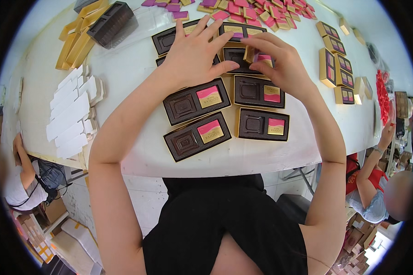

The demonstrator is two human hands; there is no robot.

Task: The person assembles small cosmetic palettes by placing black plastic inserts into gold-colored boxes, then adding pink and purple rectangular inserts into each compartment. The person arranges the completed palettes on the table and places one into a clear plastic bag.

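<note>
Several dark brown plastic trays lie on the white table, each with a pink-and-gold wrapped square in one pocket. My left hand rests flat with fingers spread on a tray in the middle row. My right hand pinches a small gold-wrapped piece over that same tray, next to a pink square. Nearer me lie filled trays: two on the left and two on the right.
A heap of pink and gold wrapped squares lies at the far edge. Gold boxes and a stack of dark trays sit far left, white card strips left, closed gold boxes right. Other people sit at both sides below the table.
</note>
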